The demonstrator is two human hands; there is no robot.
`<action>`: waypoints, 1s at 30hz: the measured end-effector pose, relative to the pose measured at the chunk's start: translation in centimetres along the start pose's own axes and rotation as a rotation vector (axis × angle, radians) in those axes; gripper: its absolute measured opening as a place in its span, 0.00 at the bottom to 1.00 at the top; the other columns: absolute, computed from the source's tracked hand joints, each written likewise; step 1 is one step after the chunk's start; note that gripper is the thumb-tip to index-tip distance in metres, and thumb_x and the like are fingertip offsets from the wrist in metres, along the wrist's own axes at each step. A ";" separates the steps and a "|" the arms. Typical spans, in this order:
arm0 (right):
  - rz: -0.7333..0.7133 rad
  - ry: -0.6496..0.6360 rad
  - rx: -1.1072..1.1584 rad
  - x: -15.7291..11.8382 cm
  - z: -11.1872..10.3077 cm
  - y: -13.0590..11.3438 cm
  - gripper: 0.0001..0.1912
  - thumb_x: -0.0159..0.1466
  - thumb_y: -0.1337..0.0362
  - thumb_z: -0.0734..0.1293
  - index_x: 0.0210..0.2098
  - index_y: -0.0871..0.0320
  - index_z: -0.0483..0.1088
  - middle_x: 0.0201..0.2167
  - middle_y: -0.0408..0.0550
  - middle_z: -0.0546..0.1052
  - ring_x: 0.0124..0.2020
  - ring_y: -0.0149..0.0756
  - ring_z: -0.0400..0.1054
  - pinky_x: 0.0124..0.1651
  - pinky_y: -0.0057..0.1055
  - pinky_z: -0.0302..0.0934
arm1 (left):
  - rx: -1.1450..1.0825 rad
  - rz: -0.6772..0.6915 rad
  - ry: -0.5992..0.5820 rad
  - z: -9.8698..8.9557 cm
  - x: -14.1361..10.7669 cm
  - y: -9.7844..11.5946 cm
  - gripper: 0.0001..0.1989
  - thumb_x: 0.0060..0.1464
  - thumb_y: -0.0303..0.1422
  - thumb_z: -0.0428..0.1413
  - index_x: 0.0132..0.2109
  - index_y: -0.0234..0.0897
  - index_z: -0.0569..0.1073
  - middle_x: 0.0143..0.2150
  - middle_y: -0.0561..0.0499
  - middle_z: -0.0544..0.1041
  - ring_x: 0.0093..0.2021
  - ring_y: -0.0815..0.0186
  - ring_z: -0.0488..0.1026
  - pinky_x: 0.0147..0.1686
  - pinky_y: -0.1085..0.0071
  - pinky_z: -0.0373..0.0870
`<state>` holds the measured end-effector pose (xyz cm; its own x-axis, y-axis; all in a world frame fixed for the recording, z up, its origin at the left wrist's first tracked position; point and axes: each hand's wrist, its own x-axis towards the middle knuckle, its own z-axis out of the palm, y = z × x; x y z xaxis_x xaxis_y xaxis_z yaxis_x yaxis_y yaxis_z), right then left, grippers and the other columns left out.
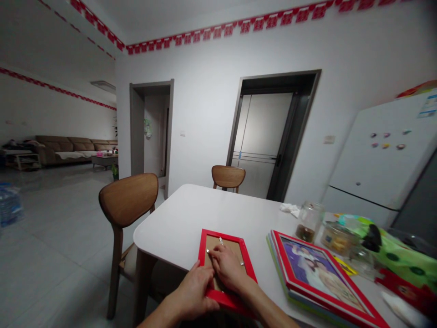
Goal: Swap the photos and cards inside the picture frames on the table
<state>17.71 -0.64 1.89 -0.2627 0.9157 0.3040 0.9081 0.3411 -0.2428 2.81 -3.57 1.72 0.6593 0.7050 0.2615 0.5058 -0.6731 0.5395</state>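
The left hand (pixel 197 288) is clamped on the red frame (pixel 247 259) at its 8 o'clock edge, thumb along the near rim. The right hand (pixel 226 265) lies over the brown backing board (pixel 234 246), fingertips together at a metal clip (pixel 208 251) (whether they pinch it or only press, I cannot tell). At least 2 more clips show, at 12 and 3 o'clock on the board. The frame lies back side up at the near side of the white table (pixel 180 218), its near end reaching past the edge.

At 3 o'clock from it sits a stack of frames (pixel 287 278), the top 1 red with a photo (pixel 317 269) facing up. Beyond the stack, at 2 o'clock, are a glass jar (pixel 310 221), a clear tub (pixel 337 238) and a green bag (pixel 406 255); a crumpled tissue (pixel 290 209) lies nearer 1 o'clock. There are 2 wooden chairs, at 10 o'clock (pixel 131 200) and 12 o'clock (pixel 228 176). Farther off, a fridge (pixel 372 159) stands at 2 o'clock and a sofa (pixel 56 148) at 10.
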 end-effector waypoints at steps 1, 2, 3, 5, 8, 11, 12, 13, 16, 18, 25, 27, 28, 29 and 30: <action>-0.003 -0.012 0.003 0.3 0.3 -0.1 0.15 0.58 0.68 0.54 0.33 0.57 0.71 0.35 0.50 0.71 0.39 0.36 0.61 0.40 0.30 0.52 | -0.009 0.008 0.000 0.0 -0.1 0.0 0.15 0.39 0.37 0.59 0.35 0.39 0.65 0.35 0.55 0.71 0.34 0.65 0.66 0.47 0.67 0.55; -0.005 -0.017 0.007 0.4 0.5 -0.1 0.15 0.57 0.68 0.54 0.32 0.57 0.72 0.35 0.50 0.71 0.39 0.36 0.61 0.40 0.30 0.52 | -0.014 0.010 0.002 0.0 -0.1 0.0 0.14 0.39 0.37 0.59 0.34 0.38 0.65 0.34 0.55 0.71 0.34 0.65 0.66 0.46 0.68 0.55; -0.008 -0.017 0.010 0.5 0.6 -0.1 0.15 0.57 0.68 0.54 0.33 0.57 0.72 0.36 0.50 0.71 0.39 0.36 0.61 0.40 0.30 0.51 | -0.015 0.008 0.004 0.0 -0.2 -0.1 0.14 0.39 0.37 0.59 0.33 0.38 0.65 0.34 0.56 0.71 0.33 0.66 0.66 0.45 0.69 0.56; -0.020 -0.020 0.019 0.5 0.8 0.1 0.16 0.56 0.70 0.54 0.35 0.56 0.71 0.39 0.50 0.71 0.42 0.36 0.61 0.43 0.30 0.50 | -0.008 -0.004 0.010 0.1 -0.2 -0.3 0.14 0.37 0.37 0.60 0.32 0.38 0.65 0.32 0.56 0.70 0.33 0.66 0.66 0.44 0.69 0.56; -0.049 -0.035 0.029 0.3 0.8 0.2 0.17 0.55 0.71 0.55 0.37 0.55 0.71 0.41 0.48 0.72 0.43 0.35 0.61 0.46 0.30 0.48 | 0.001 -0.017 0.012 0.2 -0.1 -0.4 0.14 0.36 0.35 0.60 0.31 0.38 0.64 0.32 0.56 0.70 0.34 0.66 0.65 0.43 0.70 0.56; -0.058 -0.048 0.044 0.3 0.8 0.3 0.16 0.54 0.70 0.56 0.38 0.55 0.71 0.40 0.48 0.72 0.42 0.34 0.62 0.45 0.28 0.50 | 0.005 -0.031 0.006 0.1 -0.1 -0.3 0.14 0.36 0.34 0.60 0.30 0.38 0.64 0.33 0.56 0.69 0.34 0.66 0.65 0.43 0.71 0.57; -0.046 -0.047 0.049 0.4 0.8 0.4 0.16 0.55 0.69 0.56 0.39 0.55 0.71 0.40 0.48 0.73 0.42 0.33 0.62 0.45 0.27 0.51 | 0.006 -0.033 0.004 0.0 -0.2 -0.2 0.14 0.35 0.34 0.60 0.30 0.38 0.64 0.32 0.56 0.69 0.34 0.66 0.65 0.43 0.71 0.57; -0.025 -0.041 0.052 0.6 0.7 0.6 0.16 0.55 0.68 0.56 0.39 0.56 0.70 0.40 0.48 0.73 0.42 0.33 0.62 0.44 0.26 0.51 | 0.006 -0.036 0.002 -0.1 -0.3 -0.1 0.14 0.35 0.33 0.60 0.31 0.38 0.64 0.32 0.56 0.69 0.33 0.66 0.65 0.43 0.71 0.57; 0.104 0.006 0.036 1.5 0.8 2.1 0.16 0.57 0.66 0.55 0.39 0.59 0.70 0.38 0.51 0.73 0.38 0.33 0.65 0.40 0.25 0.53 | 0.007 -0.041 -0.005 -0.4 -0.7 0.3 0.15 0.36 0.34 0.60 0.33 0.38 0.65 0.33 0.56 0.69 0.34 0.66 0.65 0.43 0.71 0.57; 0.221 0.031 0.015 2.3 0.9 3.2 0.16 0.58 0.64 0.54 0.34 0.60 0.71 0.33 0.53 0.75 0.33 0.34 0.67 0.35 0.26 0.55 | -0.001 -0.029 -0.013 -0.5 -1.1 0.5 0.15 0.36 0.35 0.61 0.32 0.38 0.65 0.33 0.55 0.70 0.34 0.65 0.65 0.43 0.71 0.57; 0.427 0.046 -0.036 3.6 2.1 4.2 0.13 0.56 0.60 0.57 0.27 0.57 0.71 0.29 0.51 0.76 0.31 0.35 0.68 0.30 0.26 0.54 | -0.042 0.010 -0.015 -0.6 -1.6 0.8 0.16 0.33 0.33 0.63 0.31 0.38 0.65 0.33 0.56 0.70 0.35 0.65 0.67 0.49 0.68 0.53; 0.464 0.050 -0.054 3.9 2.1 4.2 0.13 0.55 0.59 0.57 0.28 0.57 0.71 0.30 0.52 0.75 0.32 0.37 0.68 0.30 0.27 0.55 | -0.042 0.004 -0.021 -0.6 -1.6 0.8 0.16 0.33 0.34 0.62 0.32 0.38 0.65 0.34 0.56 0.70 0.36 0.64 0.67 0.49 0.66 0.53; 0.486 0.047 -0.061 4.0 2.0 4.4 0.12 0.55 0.59 0.58 0.28 0.58 0.70 0.30 0.53 0.75 0.32 0.38 0.68 0.29 0.28 0.55 | -0.040 -0.001 -0.034 -0.5 -1.6 0.9 0.16 0.33 0.34 0.62 0.32 0.38 0.66 0.34 0.55 0.70 0.36 0.63 0.67 0.49 0.65 0.53; 0.508 0.043 -0.067 4.2 2.0 4.5 0.12 0.54 0.59 0.59 0.28 0.58 0.70 0.30 0.54 0.75 0.32 0.39 0.68 0.29 0.29 0.55 | -0.036 -0.008 -0.047 -0.5 -1.6 0.9 0.16 0.33 0.34 0.62 0.32 0.38 0.66 0.34 0.55 0.70 0.36 0.63 0.67 0.49 0.65 0.53; 0.526 0.038 -0.069 4.4 1.9 4.7 0.12 0.53 0.58 0.60 0.28 0.58 0.70 0.30 0.55 0.75 0.32 0.40 0.68 0.29 0.29 0.55 | -0.031 -0.014 -0.057 -0.5 -1.6 1.0 0.16 0.34 0.34 0.61 0.33 0.38 0.66 0.35 0.54 0.71 0.37 0.62 0.67 0.49 0.64 0.53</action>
<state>20.26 5.40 0.34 0.2445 0.9507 0.1909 0.9338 -0.1778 -0.3105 1.99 -5.22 2.20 0.6830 0.7001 0.2083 0.4984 -0.6552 0.5678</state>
